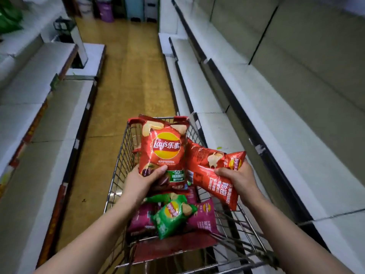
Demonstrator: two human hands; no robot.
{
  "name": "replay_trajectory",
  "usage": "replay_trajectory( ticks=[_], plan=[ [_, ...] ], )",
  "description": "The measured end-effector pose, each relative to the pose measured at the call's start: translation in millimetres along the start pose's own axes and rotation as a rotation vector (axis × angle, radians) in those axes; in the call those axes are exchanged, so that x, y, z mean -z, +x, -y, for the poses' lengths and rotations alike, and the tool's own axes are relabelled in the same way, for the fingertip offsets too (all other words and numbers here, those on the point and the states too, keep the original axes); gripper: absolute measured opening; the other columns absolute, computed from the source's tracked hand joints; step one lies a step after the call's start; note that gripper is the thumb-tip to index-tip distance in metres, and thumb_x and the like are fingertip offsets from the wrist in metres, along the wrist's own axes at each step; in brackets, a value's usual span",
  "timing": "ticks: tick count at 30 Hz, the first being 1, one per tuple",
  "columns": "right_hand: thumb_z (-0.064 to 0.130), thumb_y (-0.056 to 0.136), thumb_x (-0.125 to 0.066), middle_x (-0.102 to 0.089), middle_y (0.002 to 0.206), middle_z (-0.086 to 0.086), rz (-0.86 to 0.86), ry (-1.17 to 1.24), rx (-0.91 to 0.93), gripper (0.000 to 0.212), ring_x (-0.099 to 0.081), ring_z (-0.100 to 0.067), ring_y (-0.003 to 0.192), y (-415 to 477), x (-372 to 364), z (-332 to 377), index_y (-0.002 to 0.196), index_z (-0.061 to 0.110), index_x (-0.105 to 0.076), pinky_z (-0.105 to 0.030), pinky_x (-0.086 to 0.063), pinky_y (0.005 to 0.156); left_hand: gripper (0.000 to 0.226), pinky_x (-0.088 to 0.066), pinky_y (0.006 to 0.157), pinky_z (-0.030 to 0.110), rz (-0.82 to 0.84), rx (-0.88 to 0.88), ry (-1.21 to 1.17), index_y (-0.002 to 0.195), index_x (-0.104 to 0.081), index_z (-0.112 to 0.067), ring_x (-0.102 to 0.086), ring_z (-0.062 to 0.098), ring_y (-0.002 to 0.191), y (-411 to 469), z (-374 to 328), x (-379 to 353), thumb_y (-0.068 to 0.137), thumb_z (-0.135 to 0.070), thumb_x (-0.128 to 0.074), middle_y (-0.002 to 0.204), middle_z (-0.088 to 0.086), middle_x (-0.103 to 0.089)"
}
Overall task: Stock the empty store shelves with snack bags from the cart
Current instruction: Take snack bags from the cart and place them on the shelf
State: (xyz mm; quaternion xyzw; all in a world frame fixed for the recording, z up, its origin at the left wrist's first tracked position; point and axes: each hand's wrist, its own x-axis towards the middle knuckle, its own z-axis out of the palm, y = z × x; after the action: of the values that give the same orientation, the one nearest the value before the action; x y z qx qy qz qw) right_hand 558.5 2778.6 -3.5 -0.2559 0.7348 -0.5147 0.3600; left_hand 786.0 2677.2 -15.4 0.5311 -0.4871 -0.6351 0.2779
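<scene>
Head view: the left hand (141,181) curls its fingers round the foot of an upright red bag (166,147) above the cart (118,175). The right hand (237,178) clutches a tilted red bag (209,175) over the cart's right rim, beside the shelves (227,91). A green bag (171,216) and purple bags (205,216) lie inside.

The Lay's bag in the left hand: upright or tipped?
Upright: the left hand holds the red Lay's bag by its lower edge, logo reading level, over the cart.
</scene>
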Motion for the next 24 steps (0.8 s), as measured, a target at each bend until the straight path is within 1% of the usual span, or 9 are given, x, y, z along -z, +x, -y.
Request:
replay_trajectory(
  ticks=[3, 5, 8, 11, 13, 16, 19, 22, 24],
  plan=[
    [-0.001, 0.069, -0.076, -0.069, 0.093, -0.020, -0.036, 0.077, 0.048, 0.041, -0.070, -0.023, 0.070, -32, 11, 27, 0.106, 0.001, -0.058, -0.026, -0.056, 0.056, 0.028, -0.056, 0.076, 0.032, 0.129, -0.075, -0.061, 0.089, -0.068, -0.014, -0.071, 0.022, 0.081, -26, -36, -13, 0.065, -0.028, -0.078, 0.085, 0.003, -0.075],
    [-0.002, 0.073, -0.072, -0.071, 0.088, -0.017, -0.055, 0.118, 0.097, 0.026, -0.070, -0.024, 0.069, -53, 21, 48, 0.095, 0.007, -0.063, -0.028, -0.058, 0.059, 0.033, -0.055, 0.065, 0.025, 0.225, -0.105, -0.098, 0.093, -0.068, -0.013, -0.072, 0.019, 0.076, -45, -60, -21, 0.065, -0.029, -0.075, 0.082, 0.002, -0.075],
    [-0.001, 0.071, -0.074, -0.072, 0.083, -0.013, -0.109, 0.191, 0.174, 0.026, -0.071, -0.026, 0.069, -83, 40, 78, 0.092, 0.009, -0.063, -0.033, -0.058, 0.061, 0.040, -0.054, 0.056, 0.021, 0.353, -0.157, -0.150, 0.096, -0.067, -0.011, -0.072, 0.017, 0.072, -76, -97, -31, 0.063, -0.033, -0.072, 0.085, 0.006, -0.075],
    [0.007, 0.059, -0.076, -0.072, 0.085, -0.017, -0.152, 0.290, 0.259, 0.042, -0.070, -0.033, 0.073, -112, 62, 104, 0.099, 0.002, -0.063, -0.038, -0.057, 0.065, 0.047, -0.056, 0.061, 0.021, 0.462, -0.239, -0.179, 0.102, -0.066, -0.011, -0.073, 0.019, 0.077, -108, -128, -43, 0.061, -0.035, -0.071, 0.088, 0.005, -0.075],
    [0.006, 0.057, -0.072, -0.072, 0.082, -0.018, -0.176, 0.342, 0.317, 0.038, -0.070, -0.033, 0.070, -132, 78, 118, 0.094, 0.001, -0.065, -0.037, -0.056, 0.064, 0.053, -0.057, 0.062, 0.023, 0.523, -0.280, -0.186, 0.103, -0.066, -0.009, -0.073, 0.020, 0.079, -129, -145, -53, 0.058, -0.036, -0.072, 0.089, 0.006, -0.075],
    [0.003, 0.057, -0.068, -0.072, 0.073, -0.014, -0.206, 0.408, 0.399, 0.029, -0.069, -0.026, 0.059, -164, 101, 135, 0.086, 0.002, -0.065, -0.028, -0.054, 0.053, 0.062, -0.056, 0.064, 0.023, 0.618, -0.349, -0.148, 0.106, -0.065, -0.010, -0.073, 0.019, 0.080, -165, -165, -70, 0.053, -0.042, -0.072, 0.089, 0.003, -0.075],
    [0.002, 0.056, -0.068, -0.071, 0.074, -0.016, -0.259, 0.438, 0.477, 0.030, -0.069, -0.027, 0.059, -197, 129, 142, 0.086, 0.001, -0.066, -0.030, -0.056, 0.055, 0.055, -0.054, 0.059, 0.019, 0.702, -0.406, -0.157, 0.103, -0.067, -0.010, -0.073, 0.018, 0.077, -201, -178, -90, 0.055, -0.038, -0.073, 0.087, 0.004, -0.075],
    [0.004, 0.056, -0.069, -0.071, 0.076, -0.019, -0.322, 0.440, 0.524, 0.025, -0.069, -0.029, 0.061, -237, 160, 149, 0.081, 0.004, -0.068, -0.031, -0.057, 0.056, 0.055, -0.057, 0.063, 0.022, 0.799, -0.464, -0.130, 0.102, -0.067, -0.013, -0.073, 0.019, 0.080, -239, -189, -110, 0.054, -0.036, -0.081, 0.089, 0.003, -0.075],
    [0.005, 0.056, -0.069, -0.071, 0.078, -0.019, -0.380, 0.428, 0.559, 0.026, -0.069, -0.029, 0.062, -267, 181, 153, 0.082, 0.004, -0.068, -0.031, -0.057, 0.057, 0.053, -0.057, 0.064, 0.023, 0.866, -0.497, -0.101, 0.101, -0.067, -0.015, -0.073, 0.019, 0.080, -266, -196, -125, 0.055, -0.040, -0.075, 0.088, 0.002, -0.075]
  ],
)
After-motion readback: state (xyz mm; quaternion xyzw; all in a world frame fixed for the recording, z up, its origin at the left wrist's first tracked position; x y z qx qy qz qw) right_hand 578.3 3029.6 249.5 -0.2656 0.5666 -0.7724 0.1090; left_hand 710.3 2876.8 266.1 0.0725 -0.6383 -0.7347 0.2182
